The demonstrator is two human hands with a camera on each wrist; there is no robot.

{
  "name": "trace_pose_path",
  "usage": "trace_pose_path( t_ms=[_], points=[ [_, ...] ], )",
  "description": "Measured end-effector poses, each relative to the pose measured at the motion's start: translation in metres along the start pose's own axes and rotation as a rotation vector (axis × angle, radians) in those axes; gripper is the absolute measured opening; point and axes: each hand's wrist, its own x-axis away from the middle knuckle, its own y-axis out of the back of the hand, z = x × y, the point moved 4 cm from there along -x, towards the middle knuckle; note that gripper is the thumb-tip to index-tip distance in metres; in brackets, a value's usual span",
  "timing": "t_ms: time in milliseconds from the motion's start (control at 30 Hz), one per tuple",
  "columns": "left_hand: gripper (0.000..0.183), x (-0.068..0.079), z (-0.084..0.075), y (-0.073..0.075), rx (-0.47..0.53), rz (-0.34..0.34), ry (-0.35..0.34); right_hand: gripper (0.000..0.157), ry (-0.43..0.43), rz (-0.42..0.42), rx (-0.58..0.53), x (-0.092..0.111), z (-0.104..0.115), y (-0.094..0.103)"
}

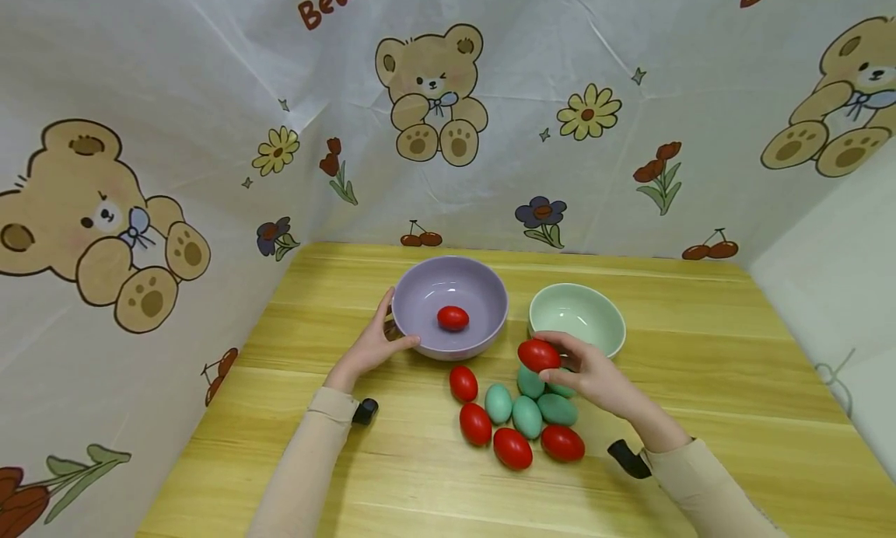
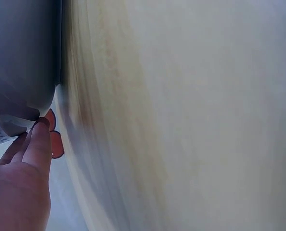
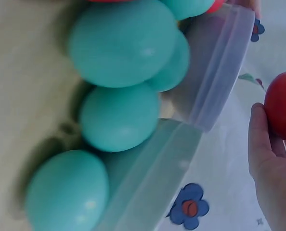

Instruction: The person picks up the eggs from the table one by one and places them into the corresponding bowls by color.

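A purple bowl (image 1: 449, 267) stands on the table with one red egg (image 1: 453, 318) inside. My left hand (image 1: 371, 350) rests on the bowl's left side, its thumb near the front rim; in the left wrist view its straight fingers (image 2: 37, 147) touch the bowl's outer wall. My right hand (image 1: 595, 375) pinches another red egg (image 1: 539, 356), lifted above the green eggs (image 1: 527, 417), just in front of a pale green bowl (image 1: 577, 312). In the right wrist view the held red egg (image 3: 282, 106) is partly cut off by the frame edge.
Several red eggs (image 1: 513, 448) lie loose on the wooden table (image 1: 392, 476) around the green ones, in front of both bowls. A white cloth (image 1: 518, 56) with printed bears hangs behind and to the left. A white surface (image 1: 833, 274) borders the table's right side.
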Motion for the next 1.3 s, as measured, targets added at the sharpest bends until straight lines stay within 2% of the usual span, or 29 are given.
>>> trace_pose_path(
  t_ms=[167,267,367,667,833,1000,1200,1300],
  points=[
    [0.110,-0.006,0.013,0.002,-0.027,-0.028,0.017,0.055,0.026,0.008,0.008,-0.023,0.008,-0.002],
    [0.110,-0.010,0.020,0.003,-0.049,-0.052,0.013,0.054,0.011,0.014,0.002,-0.039,0.010,-0.002],
    [0.108,-0.012,0.022,0.003,-0.051,-0.064,0.003,0.055,-0.019,0.007,-0.023,-0.054,0.011,-0.003],
    [0.109,-0.012,0.027,-0.001,-0.039,-0.045,0.026,0.056,-0.141,0.000,-0.071,-0.086,0.009,-0.009],
    [0.108,-0.012,0.027,-0.001,-0.034,-0.053,0.028,0.055,-0.146,0.010,-0.074,-0.104,0.009,-0.019],
    [0.108,-0.009,0.023,-0.002,-0.040,-0.047,0.037,0.054,-0.136,0.048,-0.051,-0.120,0.008,-0.034],
    [0.107,-0.001,0.003,-0.003,0.020,-0.003,0.005,0.050,-0.146,0.092,-0.059,-0.136,0.003,-0.050],
    [0.105,0.002,-0.005,-0.002,0.018,0.007,0.001,0.049,-0.164,0.114,-0.037,-0.143,0.002,-0.058]
  ],
)
